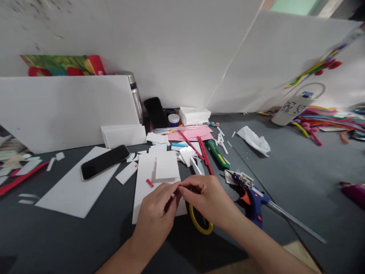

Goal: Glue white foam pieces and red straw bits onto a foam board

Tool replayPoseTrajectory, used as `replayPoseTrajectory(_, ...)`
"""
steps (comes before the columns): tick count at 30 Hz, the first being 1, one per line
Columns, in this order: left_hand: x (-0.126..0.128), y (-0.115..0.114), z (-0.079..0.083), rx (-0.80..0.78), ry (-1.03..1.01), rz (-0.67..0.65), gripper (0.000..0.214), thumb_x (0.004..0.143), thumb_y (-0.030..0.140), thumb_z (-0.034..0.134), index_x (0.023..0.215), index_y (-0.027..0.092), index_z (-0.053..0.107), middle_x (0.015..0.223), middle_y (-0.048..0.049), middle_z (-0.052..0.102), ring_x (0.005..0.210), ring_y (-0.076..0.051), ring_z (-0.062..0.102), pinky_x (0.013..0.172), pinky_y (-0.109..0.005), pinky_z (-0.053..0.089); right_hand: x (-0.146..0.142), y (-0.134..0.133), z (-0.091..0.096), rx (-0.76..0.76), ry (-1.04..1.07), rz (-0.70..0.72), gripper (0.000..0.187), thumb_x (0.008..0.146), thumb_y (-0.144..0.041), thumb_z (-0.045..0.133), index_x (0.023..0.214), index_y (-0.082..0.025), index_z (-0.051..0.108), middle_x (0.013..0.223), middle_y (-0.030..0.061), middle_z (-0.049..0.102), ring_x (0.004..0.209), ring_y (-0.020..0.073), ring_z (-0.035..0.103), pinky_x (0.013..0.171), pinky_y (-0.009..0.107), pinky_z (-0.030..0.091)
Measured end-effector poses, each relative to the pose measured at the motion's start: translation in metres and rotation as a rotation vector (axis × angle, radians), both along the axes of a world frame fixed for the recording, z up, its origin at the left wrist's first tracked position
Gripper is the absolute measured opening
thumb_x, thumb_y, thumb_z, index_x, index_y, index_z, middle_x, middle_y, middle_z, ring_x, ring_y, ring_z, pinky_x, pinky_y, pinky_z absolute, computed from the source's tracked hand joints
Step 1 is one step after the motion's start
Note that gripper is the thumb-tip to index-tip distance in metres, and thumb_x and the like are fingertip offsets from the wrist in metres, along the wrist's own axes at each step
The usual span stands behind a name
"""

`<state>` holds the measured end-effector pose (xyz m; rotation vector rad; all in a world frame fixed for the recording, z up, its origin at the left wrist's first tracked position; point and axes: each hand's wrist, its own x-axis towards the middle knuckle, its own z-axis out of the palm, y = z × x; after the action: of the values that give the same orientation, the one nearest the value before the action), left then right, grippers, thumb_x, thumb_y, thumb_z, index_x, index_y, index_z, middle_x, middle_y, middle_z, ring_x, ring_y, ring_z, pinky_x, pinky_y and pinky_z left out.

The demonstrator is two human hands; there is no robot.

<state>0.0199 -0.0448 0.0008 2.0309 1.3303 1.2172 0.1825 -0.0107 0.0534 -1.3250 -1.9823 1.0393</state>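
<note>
My left hand (158, 205) and my right hand (210, 196) meet fingertip to fingertip, both pinching a tiny red piece (180, 185) that the fingers mostly hide. Below them lies a white sheet (143, 171) with a square white card (167, 167) raised on it. A short red strip (149, 183) rests on that sheet, left of the card. Partly under my right hand are scissors with a yellow handle (210, 229). A blue glue gun (256, 207) with a clear glue stick (296, 221) in its back lies to the right.
Red strips (204, 156) and a green cutter knife (218, 155) lie beyond my right hand. A black phone (105, 162) sits on white paper (71, 190) at left. Crumpled tissue (253, 140) and a white bottle (293, 108) stand farther right. White boards rise behind.
</note>
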Motion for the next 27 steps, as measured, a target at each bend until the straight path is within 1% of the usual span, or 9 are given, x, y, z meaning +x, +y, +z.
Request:
replayPoseTrajectory(5,0.001,0.001,0.0,-0.042,0.01,0.001,0.026,0.097,0.016,0.047,0.114,0.019,0.067,0.1,-0.0085,0.073,0.088,-0.019,0.068,0.08,-0.031,0.055,0.002,0.001,0.006,0.098,-0.189,0.061,0.023,0.09,-0.017,0.055,0.074,-0.022,0.071,0.069,-0.0029,0.071,0.065,0.0133,0.064,0.059,0.022,0.044)
replayPoseTrajectory(7,0.002,0.002,-0.001,-0.086,0.015,0.002,0.024,0.097,0.019,0.047,0.108,0.019,0.068,0.094,-0.0075,0.072,0.085,-0.019,0.068,0.079,-0.031,0.054,0.007,-0.002,0.01,0.17,-0.412,0.066,0.024,0.092,-0.021,0.055,0.073,-0.021,0.069,0.071,0.0004,0.071,0.066,0.0161,0.066,0.057,0.025,0.042)
replayPoseTrajectory(9,0.002,0.004,-0.002,-0.162,-0.008,0.011,0.022,0.097,0.021,0.049,0.104,0.019,0.069,0.089,-0.0061,0.071,0.078,-0.018,0.067,0.074,-0.03,0.054,0.015,-0.007,0.011,0.232,-0.719,-0.018,0.021,0.093,-0.028,0.056,0.079,-0.019,0.069,0.075,0.0067,0.072,0.067,0.0224,0.069,0.053,0.028,0.039)
replayPoseTrajectory(11,0.002,0.005,-0.004,-0.24,-0.055,0.024,0.021,0.097,0.023,0.049,0.102,0.019,0.069,0.083,-0.0041,0.069,0.069,-0.016,0.065,0.066,-0.027,0.054,0.025,-0.013,0.008,0.242,-0.99,-0.117,0.022,0.092,-0.036,0.058,0.088,-0.017,0.069,0.077,0.0118,0.071,0.064,0.0279,0.07,0.048,0.031,0.035)
replayPoseTrajectory(13,0.002,0.006,-0.006,-0.292,-0.098,0.022,0.021,0.097,0.024,0.049,0.099,0.02,0.069,0.078,-0.0023,0.066,0.061,-0.013,0.061,0.06,-0.025,0.052,0.033,-0.02,0.002,0.219,-1.12,-0.143,0.025,0.092,-0.039,0.059,0.095,-0.016,0.068,0.076,0.0133,0.07,0.06,0.0288,0.069,0.046,0.031,0.034)
replayPoseTrajectory(17,0.002,0.006,-0.008,-0.346,-0.187,0.017,0.022,0.096,0.028,0.051,0.097,0.019,0.07,0.08,-0.003,0.068,0.056,-0.012,0.059,0.054,-0.023,0.05,0.036,-0.032,-0.009,0.247,-1.105,-0.11,0.038,0.093,-0.041,0.055,0.113,-0.01,0.064,0.084,0.0177,0.068,0.071,0.0297,0.07,0.054,0.033,0.044)
replayPoseTrajectory(21,0.003,0.006,-0.005,-0.461,-0.348,0.04,0.023,0.092,0.034,0.057,0.101,0.018,0.071,0.081,-0.0044,0.072,0.056,-0.011,0.06,0.047,-0.021,0.048,0.029,-0.035,-0.012,0.215,-1.061,-0.14,0.058,0.086,-0.04,0.059,0.132,-0.005,0.054,0.092,0.02,0.066,0.068,0.0292,0.068,0.053,0.034,0.045)
replayPoseTrajectory(23,0.003,0.007,-0.003,-0.526,-0.432,0.041,0.026,0.09,0.037,0.059,0.101,0.017,0.071,0.079,-0.0051,0.072,0.054,-0.011,0.06,0.044,-0.02,0.047,0.028,-0.035,-0.012,0.202,-1.055,-0.134,0.053,0.086,-0.035,0.055,0.13,-0.006,0.054,0.092,0.0194,0.066,0.066,0.0287,0.068,0.053,0.034,0.045)
replayPoseTrajectory(27,0.002,0.011,0.0,-0.618,-0.55,0.053,0.029,0.083,0.038,0.068,0.098,0.014,0.073,0.062,-0.0011,0.066,0.047,-0.009,0.056,0.042,-0.018,0.045,0.031,-0.035,-0.012,0.161,-1.03,-0.123,0.042,0.083,-0.03,0.054,0.12,-0.01,0.058,0.088,0.0158,0.066,0.072,0.03,0.069,0.058,0.035,0.046)
